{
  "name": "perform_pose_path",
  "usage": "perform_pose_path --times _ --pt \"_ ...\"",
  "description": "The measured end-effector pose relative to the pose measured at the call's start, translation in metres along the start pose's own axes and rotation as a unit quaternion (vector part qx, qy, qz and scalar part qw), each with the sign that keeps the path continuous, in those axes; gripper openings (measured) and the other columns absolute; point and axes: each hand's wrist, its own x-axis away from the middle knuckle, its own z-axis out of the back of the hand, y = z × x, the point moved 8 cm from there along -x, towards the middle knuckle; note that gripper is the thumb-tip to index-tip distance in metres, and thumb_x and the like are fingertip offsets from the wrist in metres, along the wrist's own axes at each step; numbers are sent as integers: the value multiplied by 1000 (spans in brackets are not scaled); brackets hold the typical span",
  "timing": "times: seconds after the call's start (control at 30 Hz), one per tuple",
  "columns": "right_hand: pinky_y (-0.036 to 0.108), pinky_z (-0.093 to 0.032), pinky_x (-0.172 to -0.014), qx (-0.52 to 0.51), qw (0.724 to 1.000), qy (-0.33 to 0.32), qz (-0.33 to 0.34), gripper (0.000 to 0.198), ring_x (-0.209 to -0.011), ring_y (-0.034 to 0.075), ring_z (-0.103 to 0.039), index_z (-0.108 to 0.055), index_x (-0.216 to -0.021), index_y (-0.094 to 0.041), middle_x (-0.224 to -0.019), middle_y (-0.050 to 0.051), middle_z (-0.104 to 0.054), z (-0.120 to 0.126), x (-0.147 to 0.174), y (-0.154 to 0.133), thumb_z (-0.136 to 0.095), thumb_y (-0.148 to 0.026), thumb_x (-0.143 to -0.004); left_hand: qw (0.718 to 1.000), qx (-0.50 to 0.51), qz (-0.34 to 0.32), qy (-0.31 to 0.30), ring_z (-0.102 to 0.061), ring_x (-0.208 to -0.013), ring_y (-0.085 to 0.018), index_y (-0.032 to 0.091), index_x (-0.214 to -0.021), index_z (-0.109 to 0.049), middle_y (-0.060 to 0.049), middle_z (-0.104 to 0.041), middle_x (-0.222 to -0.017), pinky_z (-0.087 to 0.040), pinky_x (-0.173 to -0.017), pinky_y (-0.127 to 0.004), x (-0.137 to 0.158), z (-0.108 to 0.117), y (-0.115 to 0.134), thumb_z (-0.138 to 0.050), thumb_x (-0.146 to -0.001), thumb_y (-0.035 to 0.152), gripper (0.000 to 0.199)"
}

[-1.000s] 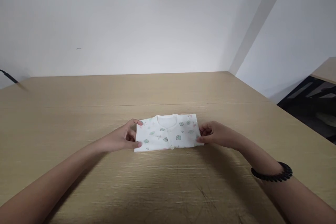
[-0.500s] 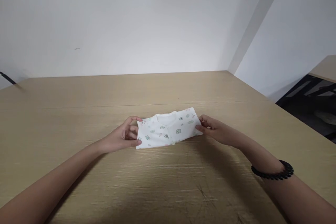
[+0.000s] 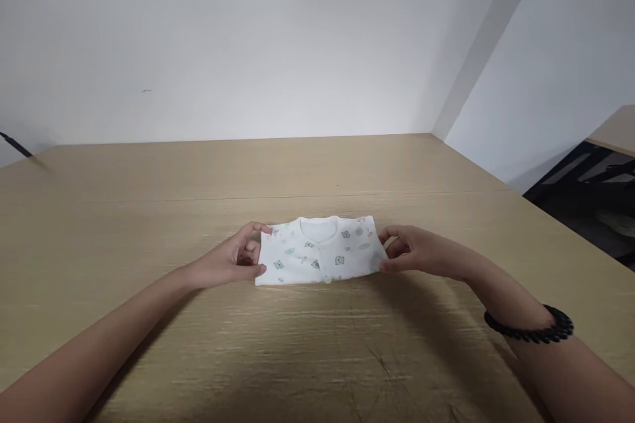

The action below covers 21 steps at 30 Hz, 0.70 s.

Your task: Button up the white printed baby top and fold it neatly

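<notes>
A folded white baby shirt [image 3: 322, 252] with small green bear prints lies in the middle of the table, its round neckline facing the far side. My left hand [image 3: 243, 256] pinches the shirt's left edge, thumb at the near corner and index finger at the far one. At the opposite edge, my right hand [image 3: 404, 251] grips the lower right corner between thumb and fingers; some of those fingertips are hidden behind the cloth.
The wooden table [image 3: 208, 350] stretches out to a white partition [image 3: 223, 59]. A dark cable or rod [image 3: 16, 145] sticks up at the far left. Past the right edge stands another table [image 3: 618, 132] with a dark frame.
The shirt's right end has come down and toward me, so the shirt sits straighter. My right hand moved slightly right and nearer; my left hand stayed almost in place.
</notes>
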Motion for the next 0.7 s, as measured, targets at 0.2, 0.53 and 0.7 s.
perform_pose_path --times 0.2,0.53,0.7 --pt "27 -29 -55 46 998 47 7 35 -59 13 -40 -46 -62 -19 -63 -2 -46 -1 -5 -5 -62 -46 -78 999 -25 18 22 -40 -64 -11 24 -123 -39 7 -40 -70 -35 -60 -21 1 0 4 -62 -86 40 46" --pt "26 -36 -57 -81 996 40 -21 36 -63 14 -48 -43 -84 -21 -66 -4 -51 -1 -7 8 -73 -34 -69 998 -50 19 20 -36 -63 -12 23 -123 -38 7 -38 -68 -31 -60 -23 0 -1 6 -58 -88 42 44" --pt "27 -40 -61 -103 993 44 -27 46 -71 16 -52 -39 -91 -22 -74 -2 -55 2 -9 16 -77 -31 -66 999 -41 21 14 -39 -63 -11 24 -122 -38 7 -39 -68 -32 -60 -23 -1 -2 5 -57 -88 41 43"
